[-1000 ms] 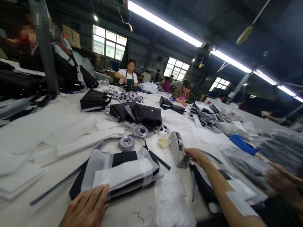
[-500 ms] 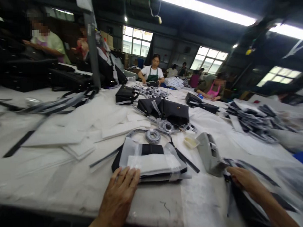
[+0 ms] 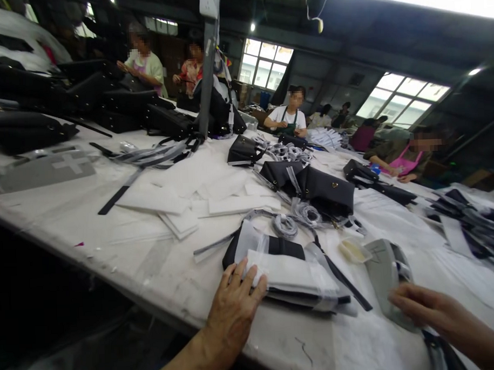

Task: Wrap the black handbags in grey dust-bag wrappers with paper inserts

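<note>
A black bag (image 3: 292, 247), with white padding sheet (image 3: 290, 267) and clear tape across it, lies on the table in front of me. My left hand (image 3: 237, 296) rests on its near left edge, fingers stretched out over the sheet. A grey tape dispenser (image 3: 383, 272) stands to the right of the bag. At the dispenser's near end is my right hand (image 3: 425, 305), fingers pressed together; what they pinch cannot be made out. Dark straps (image 3: 343, 273) spread from the bag, and a wrapped coiled strap (image 3: 284, 227) lies just behind it.
White foam sheets (image 3: 154, 200) lie left of the bag. More black bags (image 3: 326, 190) and wrapped straps stand behind. A small yellowish dish (image 3: 354, 251) touches the dispenser's side. A metal post (image 3: 208, 78) rises from the table (image 3: 124, 270). Several co-workers sit farther back.
The view has swung left, so things sit farther right in the picture. My right hand stays by the dispenser's near end; my left hand stays on the bag.
</note>
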### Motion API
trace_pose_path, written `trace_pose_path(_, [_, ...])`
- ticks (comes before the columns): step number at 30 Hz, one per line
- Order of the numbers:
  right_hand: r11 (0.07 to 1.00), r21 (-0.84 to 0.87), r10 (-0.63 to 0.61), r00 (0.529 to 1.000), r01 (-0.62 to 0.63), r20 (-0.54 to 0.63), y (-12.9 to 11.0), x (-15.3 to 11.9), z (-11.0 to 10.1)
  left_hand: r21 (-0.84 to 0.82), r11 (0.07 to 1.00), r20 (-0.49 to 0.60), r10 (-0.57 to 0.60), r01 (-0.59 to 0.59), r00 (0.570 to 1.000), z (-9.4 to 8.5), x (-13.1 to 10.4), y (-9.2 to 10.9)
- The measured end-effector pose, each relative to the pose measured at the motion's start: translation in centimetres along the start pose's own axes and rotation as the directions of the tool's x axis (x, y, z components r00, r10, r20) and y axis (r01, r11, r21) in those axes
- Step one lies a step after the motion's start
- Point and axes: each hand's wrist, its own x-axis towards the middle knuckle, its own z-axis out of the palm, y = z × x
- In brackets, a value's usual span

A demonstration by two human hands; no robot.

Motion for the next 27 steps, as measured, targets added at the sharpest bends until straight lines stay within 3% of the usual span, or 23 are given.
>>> trace_pose_path(2, [0.985, 0.120, -0.152, 0.954, 0.125, 0.259, -7.6, 0.6, 1.8, 0.000, 1.000, 0.004, 0.006, -0.006, 1.000, -0.1, 0.0, -0.1])
trace_pose_path(5, [0.931, 0.168, -0.363, 0.763, 0.325, 0.535, -17.6, 2.4, 5.2, 0.006, 1.000, 0.001, 0.028, -0.028, 1.000, 0.0, 0.0, -0.1])
trace_pose_path(8, [0.870, 0.113, -0.420, 0.604, 0.479, 0.677, -23.0, 5.0, 8.7, 0.023, 0.999, -0.001, 0.040, -0.040, 0.999, -0.1, 0.0, -0.1])
trace_pose_path(13, [0.730, -0.109, -0.357, 0.512, 0.675, 0.781, -25.1, 9.0, 12.1, 0.051, 0.998, 0.058, 0.023, -0.026, 0.998, -0.4, 0.2, 0.0])
trace_pose_path(19, [0.603, -0.197, -0.324, 0.463, 0.773, 0.825, -26.7, 9.8, 13.8, 0.040, 0.999, 0.095, 0.018, -0.022, 0.995, -0.7, 0.3, -0.1])
trace_pose_path(22, [0.460, -0.223, -0.398, 0.424, 0.860, 0.814, -26.6, 10.6, 14.7, 0.031, 0.999, 0.090, 0.019, -0.022, 0.996, -0.7, 0.3, -0.2])
trace_pose_path(25, [0.307, -0.195, -0.517, 0.335, 0.932, 0.788, -25.5, 12.4, 14.9, 0.009, 1.000, 0.081, 0.014, -0.015, 0.997, -0.5, 0.2, -0.2])
trace_pose_path(27, [0.293, -0.180, -0.588, 0.325, 0.939, 0.740, -24.4, 13.5, 14.3, -0.002, 1.000, 0.054, 0.006, -0.005, 0.999, -0.3, 0.1, -0.2])
